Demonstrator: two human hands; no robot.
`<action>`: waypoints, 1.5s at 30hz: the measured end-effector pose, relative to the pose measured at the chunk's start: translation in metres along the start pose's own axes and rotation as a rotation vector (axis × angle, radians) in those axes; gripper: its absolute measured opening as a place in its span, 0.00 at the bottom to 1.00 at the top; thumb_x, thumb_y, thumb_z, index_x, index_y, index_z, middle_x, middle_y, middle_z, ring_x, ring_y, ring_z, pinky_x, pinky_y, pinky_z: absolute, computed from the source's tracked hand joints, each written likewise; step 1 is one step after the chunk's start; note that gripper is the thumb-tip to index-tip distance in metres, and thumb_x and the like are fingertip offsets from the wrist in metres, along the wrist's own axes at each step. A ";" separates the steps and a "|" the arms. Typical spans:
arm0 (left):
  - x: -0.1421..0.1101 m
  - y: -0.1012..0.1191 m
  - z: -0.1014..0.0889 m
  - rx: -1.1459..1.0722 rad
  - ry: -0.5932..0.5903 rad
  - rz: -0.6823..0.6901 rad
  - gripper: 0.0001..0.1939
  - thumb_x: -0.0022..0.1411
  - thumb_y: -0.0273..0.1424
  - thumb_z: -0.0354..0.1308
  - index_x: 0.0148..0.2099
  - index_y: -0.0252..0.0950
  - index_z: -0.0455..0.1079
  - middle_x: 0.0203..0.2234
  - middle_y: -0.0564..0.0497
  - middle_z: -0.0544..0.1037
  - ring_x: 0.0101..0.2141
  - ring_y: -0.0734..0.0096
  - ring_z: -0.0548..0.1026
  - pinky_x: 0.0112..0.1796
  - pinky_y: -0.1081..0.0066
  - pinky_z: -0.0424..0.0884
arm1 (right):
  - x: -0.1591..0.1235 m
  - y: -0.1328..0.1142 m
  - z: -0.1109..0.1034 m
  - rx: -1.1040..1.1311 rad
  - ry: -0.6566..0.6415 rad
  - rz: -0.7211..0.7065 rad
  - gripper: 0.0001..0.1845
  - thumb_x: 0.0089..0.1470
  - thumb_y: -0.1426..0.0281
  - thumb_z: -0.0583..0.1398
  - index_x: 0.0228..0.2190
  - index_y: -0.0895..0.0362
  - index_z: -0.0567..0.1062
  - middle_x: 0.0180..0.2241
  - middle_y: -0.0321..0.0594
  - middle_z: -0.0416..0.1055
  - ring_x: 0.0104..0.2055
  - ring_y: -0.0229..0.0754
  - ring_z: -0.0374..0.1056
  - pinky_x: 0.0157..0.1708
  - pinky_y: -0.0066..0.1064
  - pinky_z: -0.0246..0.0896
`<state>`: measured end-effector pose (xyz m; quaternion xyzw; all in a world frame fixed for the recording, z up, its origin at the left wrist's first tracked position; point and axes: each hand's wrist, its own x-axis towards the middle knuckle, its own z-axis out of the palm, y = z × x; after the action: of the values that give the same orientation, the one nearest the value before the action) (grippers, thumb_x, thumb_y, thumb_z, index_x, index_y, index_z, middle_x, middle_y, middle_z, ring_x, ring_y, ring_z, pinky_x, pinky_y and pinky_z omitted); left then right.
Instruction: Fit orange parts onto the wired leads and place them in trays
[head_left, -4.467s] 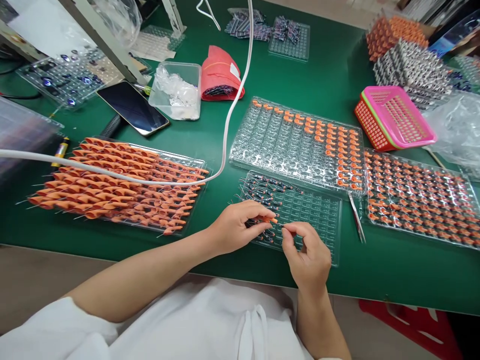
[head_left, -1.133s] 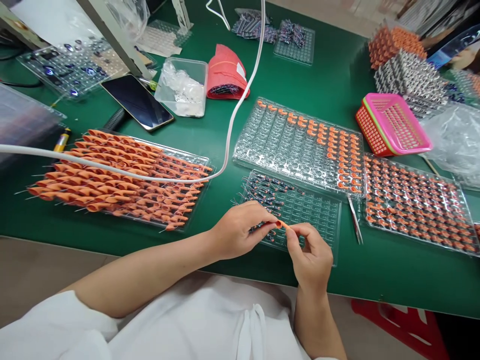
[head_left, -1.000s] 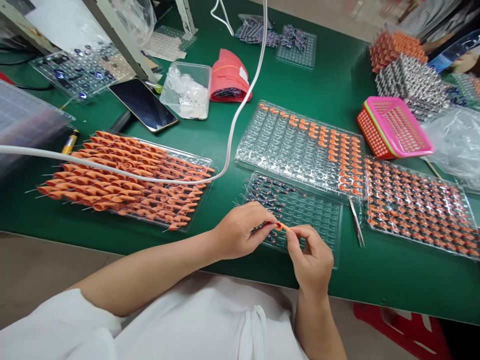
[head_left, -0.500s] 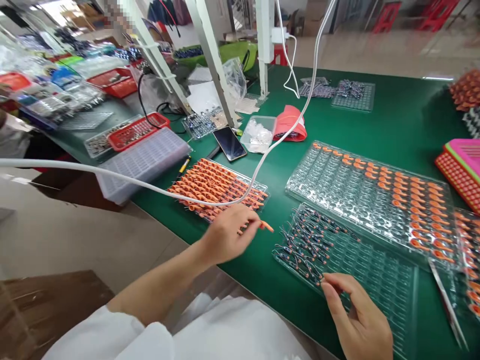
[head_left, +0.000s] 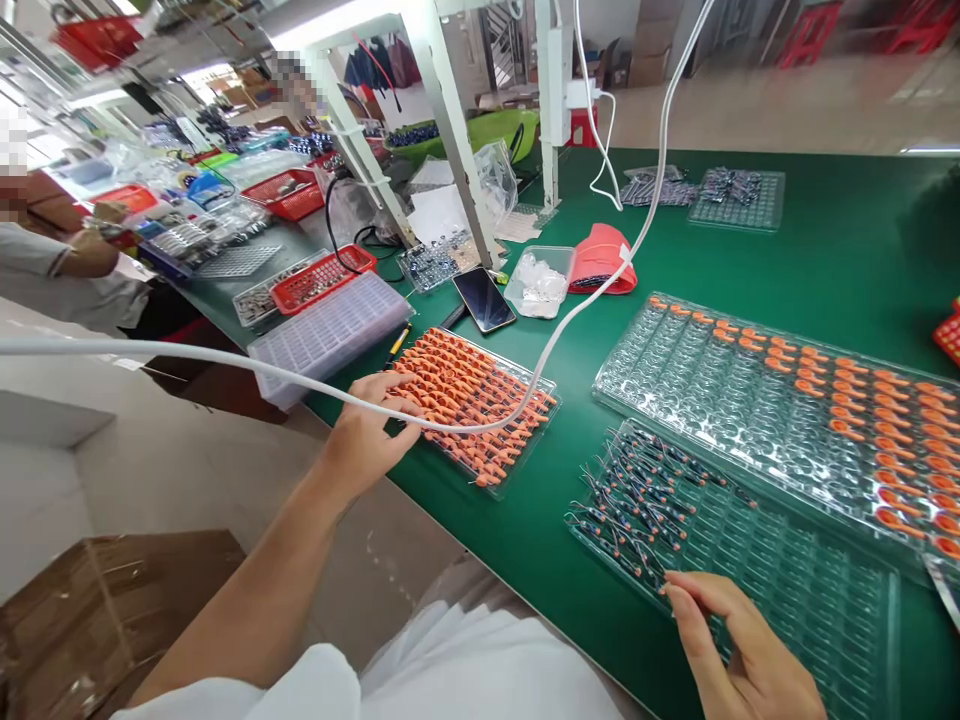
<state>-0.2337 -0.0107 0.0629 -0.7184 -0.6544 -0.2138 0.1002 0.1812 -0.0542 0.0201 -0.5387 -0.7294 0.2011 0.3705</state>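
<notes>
My left hand (head_left: 373, 432) reaches to the near-left edge of a clear tray packed with orange spoon-shaped plastic pieces (head_left: 457, 385). Its fingers are apart around the edge pieces, and I see none lifted. My right hand (head_left: 750, 645) is closed, thumb against index finger, at the near edge of a clear ribbed tray (head_left: 802, 570). Between those fingertips is the tip of a small dark part with thin wire leads. Several similar dark wired parts with orange tips (head_left: 645, 495) lie heaped on the tray's left side.
Behind the ribbed tray lies a large clear blister tray (head_left: 660, 360), partly filled with orange pieces. A phone (head_left: 484, 299), a clear box (head_left: 540, 281) and a red pouch (head_left: 604, 260) lie farther back. A white cable (head_left: 551, 345) hangs across the view. Another person (head_left: 67, 270) sits at far left.
My left hand has moved left, from in front of the orange tray to its left edge; the orange piece it pinched no longer shows in it. My right hand keeps its pinch. The view has shifted left.
</notes>
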 end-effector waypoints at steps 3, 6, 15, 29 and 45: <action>-0.005 0.003 0.003 0.024 0.013 -0.045 0.07 0.60 0.31 0.57 0.30 0.38 0.73 0.48 0.44 0.75 0.53 0.50 0.68 0.55 0.49 0.65 | 0.000 -0.001 0.000 0.020 -0.011 0.004 0.09 0.60 0.63 0.58 0.34 0.52 0.77 0.33 0.37 0.78 0.27 0.39 0.75 0.25 0.26 0.68; -0.006 0.006 0.006 0.021 0.018 -0.068 0.06 0.59 0.31 0.58 0.29 0.38 0.72 0.48 0.45 0.75 0.54 0.50 0.68 0.55 0.48 0.65 | 0.000 -0.001 0.001 0.043 -0.014 0.029 0.10 0.60 0.62 0.58 0.34 0.52 0.77 0.33 0.38 0.78 0.29 0.40 0.76 0.29 0.26 0.70; -0.011 -0.005 0.009 0.059 -0.042 -0.051 0.07 0.60 0.33 0.58 0.30 0.38 0.74 0.48 0.44 0.76 0.52 0.51 0.70 0.55 0.50 0.66 | 0.000 -0.004 0.002 0.076 -0.016 0.041 0.10 0.60 0.62 0.58 0.33 0.52 0.77 0.32 0.36 0.78 0.30 0.40 0.76 0.31 0.25 0.71; -0.012 -0.011 0.004 0.022 -0.122 -0.102 0.07 0.60 0.34 0.57 0.33 0.38 0.74 0.46 0.45 0.77 0.51 0.52 0.72 0.54 0.50 0.67 | -0.004 0.000 0.005 0.115 -0.001 0.006 0.06 0.60 0.67 0.58 0.35 0.52 0.76 0.33 0.37 0.77 0.31 0.40 0.75 0.32 0.27 0.70; 0.089 0.085 0.022 -0.255 -0.212 0.476 0.10 0.65 0.33 0.54 0.44 0.36 0.75 0.45 0.43 0.77 0.47 0.55 0.74 0.51 0.57 0.70 | -0.004 -0.008 0.010 0.232 0.013 -0.077 0.06 0.60 0.76 0.57 0.37 0.56 0.73 0.31 0.38 0.73 0.33 0.39 0.70 0.33 0.30 0.66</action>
<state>-0.1412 0.0682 0.0937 -0.8768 -0.4421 -0.1887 -0.0124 0.1686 -0.0598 0.0178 -0.4651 -0.7190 0.2661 0.4426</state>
